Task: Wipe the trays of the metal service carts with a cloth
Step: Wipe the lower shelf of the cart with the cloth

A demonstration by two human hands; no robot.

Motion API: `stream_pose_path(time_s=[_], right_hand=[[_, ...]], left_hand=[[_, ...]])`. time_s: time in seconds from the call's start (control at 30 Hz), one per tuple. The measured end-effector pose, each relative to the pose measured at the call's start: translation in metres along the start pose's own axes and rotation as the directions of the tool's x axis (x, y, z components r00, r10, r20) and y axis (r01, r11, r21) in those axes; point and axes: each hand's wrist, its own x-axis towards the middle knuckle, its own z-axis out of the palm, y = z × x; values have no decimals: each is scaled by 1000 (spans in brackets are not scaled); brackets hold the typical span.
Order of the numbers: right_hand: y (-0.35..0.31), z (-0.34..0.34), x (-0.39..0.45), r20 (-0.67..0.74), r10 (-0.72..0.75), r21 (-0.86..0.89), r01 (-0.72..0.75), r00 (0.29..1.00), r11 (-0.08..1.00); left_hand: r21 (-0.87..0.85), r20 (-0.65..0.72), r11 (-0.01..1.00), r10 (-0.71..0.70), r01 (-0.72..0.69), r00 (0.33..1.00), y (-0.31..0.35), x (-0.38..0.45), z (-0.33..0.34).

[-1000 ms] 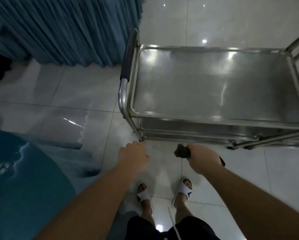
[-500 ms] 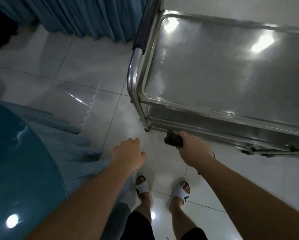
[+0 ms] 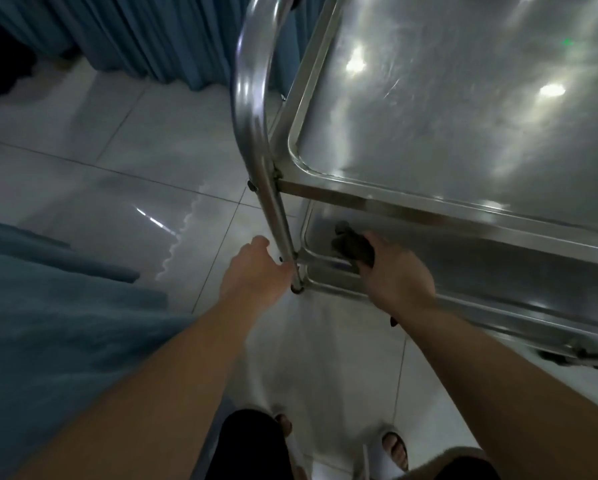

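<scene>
Cloth: I have the dark cloth [image 3: 353,244] bunched in my right hand [image 3: 396,277], fingers curled round it, at the near left corner of the lower tray [image 3: 498,258].
Right hand: it is just over that tray's near rim; whether the cloth touches the metal I cannot tell.
Left hand: my left hand [image 3: 256,271] holds nothing, fingers loosely bent, beside the cart's corner post [image 3: 273,209], touching it or nearly so.
Lower tray: it lies ahead of my right hand and runs away to the right under the top tray [image 3: 463,98]; its long axis goes left to right and slightly toward me at the far end.
Nearer hand: the right, and it already has the cloth, so I judge the wipe is its job.
Coming move: I would sweep rightward along the long axis, staying low in the gap beneath the top tray's edge.
Left hand's use: probably steadying the post so the cart does not roll.
</scene>
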Motion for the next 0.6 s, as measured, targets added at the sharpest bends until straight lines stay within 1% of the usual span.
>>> stream_pose_path(time_s=[0.07, 0.13, 0.2, 0.27, 0.3, 0.33, 0.37, 0.4, 0.43, 0.47, 0.5, 0.6], right_hand=[[1, 17, 23, -72, -18, 3, 18, 997, 1000], [0, 36, 44, -152, -41, 10, 43, 988, 999], [-2, 55, 62, -234, -63, 31, 73, 970, 997], [-4, 78, 77, -304, -94, 54, 115, 948, 992], [-5, 89, 84, -296, -122, 86, 153, 947, 984], [-8, 99, 92, -245, -165, 154, 206, 955, 966], [-10, 110, 98, -162, -236, 236, 270, 958, 933], [-11, 122, 105, -46, -320, 273, 320, 946, 907], [-12, 133, 111, 87, -390, 212, 365, 917, 906], [-14, 140, 116, 180, -414, 103, 401, 892, 910], [-14, 145, 120, 195, -413, 38, 414, 890, 910], [-15, 150, 125, 35, -398, 36, 396, 917, 917]], left_hand=[[-158, -103, 984, 63, -78, 993, 0, 18, 14], [-307, -225, 934, 115, -182, 968, 1, 35, 31], [-479, -313, 841, 105, -253, 944, 2, 48, 47], [-626, -370, 716, 76, -309, 926, 2, 62, 61], [-668, -404, 657, 73, -349, 912, 2, 68, 67], [-692, -438, 610, 69, -386, 896, 2, 74, 71], [-708, -465, 573, 64, -414, 883, 3, 79, 75], [-713, -481, 549, 68, -435, 874, 4, 82, 77], [-710, -496, 534, 83, -459, 864, 3, 85, 80], [-701, -514, 521, 104, -487, 851, 2, 88, 82], [-694, -530, 507, 120, -511, 839, 1, 89, 84], [-705, -558, 460, 108, -539, 823, 3, 91, 86]])
